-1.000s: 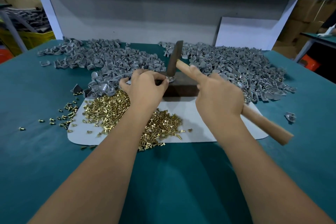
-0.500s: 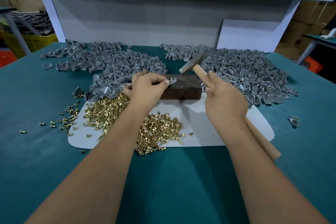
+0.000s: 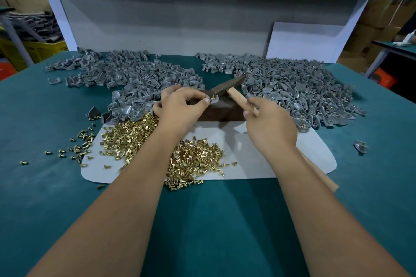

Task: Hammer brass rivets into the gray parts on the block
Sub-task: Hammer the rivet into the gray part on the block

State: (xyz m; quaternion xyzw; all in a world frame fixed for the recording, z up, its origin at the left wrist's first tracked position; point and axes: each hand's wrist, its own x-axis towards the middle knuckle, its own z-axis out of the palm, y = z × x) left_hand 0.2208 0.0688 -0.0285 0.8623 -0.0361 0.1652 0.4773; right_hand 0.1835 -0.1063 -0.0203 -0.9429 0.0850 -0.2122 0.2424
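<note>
One small gray part (image 3: 213,98), pale and curved, lay on top of the dark block (image 3: 221,113) with a brass rivet (image 3: 212,96) standing in it. The left hand (image 3: 180,108) pinched the part between thumb and fingers at the block's near-left edge. The right hand (image 3: 271,123) gripped the wooden handle of the hammer (image 3: 229,86), fingers curled round it, the dark head tilted just above and behind the part. Loose brass rivets (image 3: 135,135) were heaped on a white mat (image 3: 258,159) in front of the block. Gray parts lay in two large piles (image 3: 292,90) behind, on the teal worktop (image 3: 213,220).
</note>
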